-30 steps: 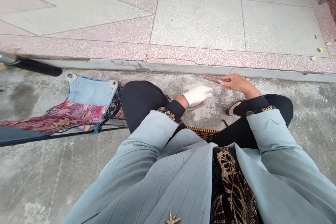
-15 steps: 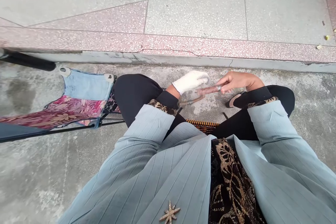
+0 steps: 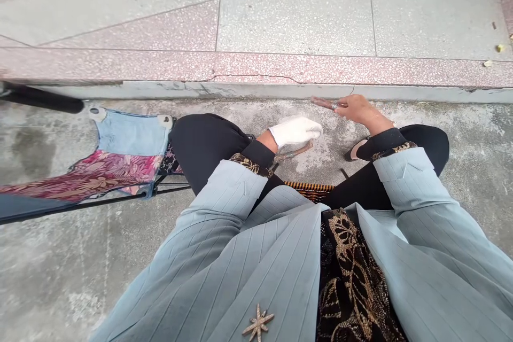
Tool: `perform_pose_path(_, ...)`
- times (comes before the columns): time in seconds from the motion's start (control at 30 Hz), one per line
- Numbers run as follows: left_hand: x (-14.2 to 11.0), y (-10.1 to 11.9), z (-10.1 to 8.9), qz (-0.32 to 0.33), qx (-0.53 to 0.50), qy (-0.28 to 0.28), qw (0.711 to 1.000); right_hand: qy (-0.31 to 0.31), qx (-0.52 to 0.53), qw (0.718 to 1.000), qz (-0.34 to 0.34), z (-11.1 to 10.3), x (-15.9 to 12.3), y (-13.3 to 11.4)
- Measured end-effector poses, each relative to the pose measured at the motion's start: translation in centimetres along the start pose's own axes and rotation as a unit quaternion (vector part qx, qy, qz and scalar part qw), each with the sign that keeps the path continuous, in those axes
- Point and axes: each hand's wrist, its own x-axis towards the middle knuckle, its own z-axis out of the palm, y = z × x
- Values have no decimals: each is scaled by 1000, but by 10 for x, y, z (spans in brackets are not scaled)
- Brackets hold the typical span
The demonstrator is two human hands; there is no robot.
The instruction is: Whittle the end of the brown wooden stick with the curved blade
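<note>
In the middle of the frame, right of centre, a reddish-brown stick (image 3: 321, 101) is held by the right hand (image 3: 358, 109). Its bound end, where a silvery wrap (image 3: 334, 106) is seen, is pinched between the bare fingers; the free end is pointed toward the left of the frame, above the floor (image 3: 256, 112). To the left and slightly lower, a white glove (image 3: 292, 132) is worn on the left hand (image 3: 300, 130). Its fingers are curled inward, but whether anything is gripped in them cannot be told. Just below the glove, a second stick (image 3: 297, 152), bent at its right end and also wrapped, is seen; how it is supported cannot be made out.

The held stick is judged to be light and stiff, probably of wood, and not likely to be broken by ordinary handling. Its surface looks rough rather than slippery, though that is hard to be sure of at this size. It is best taken at the wrapped end, as is done here, with any loose ends of the wrap kept away from bare skin.
</note>
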Motion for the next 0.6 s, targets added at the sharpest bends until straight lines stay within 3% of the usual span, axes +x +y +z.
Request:
perform_pose_path(0.1,-4,3,-2,1,9,-2,1000,-82,-113,990,-4,3,-2,-10)
perform_pose_path(0.2,-6,5,-4,-6,8,-16,1000,-178,-154,971,-35,8,-6,-17)
perform_pose_path(0.33,-5,2,-5,-15,-15,15,1000,-392,-40,914,-92,10,-15,-19)
perform_pose_path(0.4,-3,-1,-5,-25,-34,41,998,-453,77,879,-127,4,-21,-17)
perform_pose_path(0.47,-1,-4,-5,-39,-58,69,995,-402,192,881,-160,-8,-26,-11)
perform_pose_path(0.53,1,-5,-3,-57,-80,96,990,-248,293,910,-157,-18,-28,-3)
perform_pose_path(0.6,3,-5,0,-60,-92,95,989,-74,382,914,-118,-22,-26,6)
